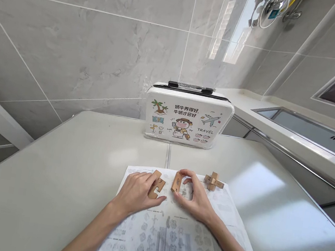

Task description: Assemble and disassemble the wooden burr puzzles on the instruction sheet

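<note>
My left hand point(136, 189) is closed on a notched wooden puzzle piece point(157, 185), holding it just above a printed instruction sheet point(171, 234). My right hand point(193, 195) pinches a second notched wooden piece point(177, 182) between thumb and fingers, a short gap to the right of the first. The two pieces are apart. An assembled wooden cross-shaped puzzle point(213, 181) lies on the sheet's far right corner, just beyond my right hand.
A white table point(54, 176) carries the sheet. At its far edge stands a small white suitcase-style box point(187, 118) with cartoon prints and "TRAVEL", against a grey tiled wall. A counter with a sink point(310, 131) runs along the right.
</note>
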The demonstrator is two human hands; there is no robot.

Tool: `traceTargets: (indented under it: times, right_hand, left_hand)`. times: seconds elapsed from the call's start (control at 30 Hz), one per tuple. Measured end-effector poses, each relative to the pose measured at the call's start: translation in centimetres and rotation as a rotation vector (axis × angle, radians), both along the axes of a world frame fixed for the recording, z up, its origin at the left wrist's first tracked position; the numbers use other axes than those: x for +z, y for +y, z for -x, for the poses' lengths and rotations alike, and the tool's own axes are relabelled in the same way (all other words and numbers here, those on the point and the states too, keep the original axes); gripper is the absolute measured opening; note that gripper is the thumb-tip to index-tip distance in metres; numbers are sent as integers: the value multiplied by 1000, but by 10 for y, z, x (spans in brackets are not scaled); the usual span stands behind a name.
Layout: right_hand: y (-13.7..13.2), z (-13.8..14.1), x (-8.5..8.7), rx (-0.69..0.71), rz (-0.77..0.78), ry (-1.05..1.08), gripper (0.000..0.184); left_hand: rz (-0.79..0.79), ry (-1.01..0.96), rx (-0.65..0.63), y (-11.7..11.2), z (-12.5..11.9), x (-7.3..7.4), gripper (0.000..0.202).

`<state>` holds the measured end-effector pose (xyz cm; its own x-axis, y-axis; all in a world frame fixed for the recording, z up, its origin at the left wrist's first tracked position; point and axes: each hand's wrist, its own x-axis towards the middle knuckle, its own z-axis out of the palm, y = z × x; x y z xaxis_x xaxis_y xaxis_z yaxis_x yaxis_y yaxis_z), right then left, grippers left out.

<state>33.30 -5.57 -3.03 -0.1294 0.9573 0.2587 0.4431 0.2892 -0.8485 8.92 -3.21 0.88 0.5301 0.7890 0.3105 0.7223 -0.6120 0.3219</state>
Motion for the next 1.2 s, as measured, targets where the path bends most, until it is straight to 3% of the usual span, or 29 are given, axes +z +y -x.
traceTargets:
  times: [0.23,0.43,0.57,0.67,0.8,0.93,1.03,1.2]
  right_hand:
    - [2,-3,-2,64,25,124,56]
    - [10,-8,-7,100,106,425,54]
    - [16,-10,-10,83,171,619,57]
    - [17,-11,-13,104,239,715,61]
    - [15,-10,-12,170,303,842,63]
    - [10,-8,-7,236,289,778,70]
    - [8,-7,-3,280,297,749,73]
    - [9,-11,0,316,317,795,70]
  left_hand:
    - [-30,42,-27,2,-1,-6,38]
    - [-5,-26,-94,0,-4,-11,24]
    - [75,-139,-112,-2,-5,-9,27]
    - [297,-301,-93,-6,-8,-6,28]
    - [827,-636,-114,-14,-17,-4,39]
    - [1230,-894,-209,-17,-24,-6,40]
    - [1367,-968,-230,-17,-25,-7,35]
    - [1459,-1065,-229,-14,-25,-11,32]
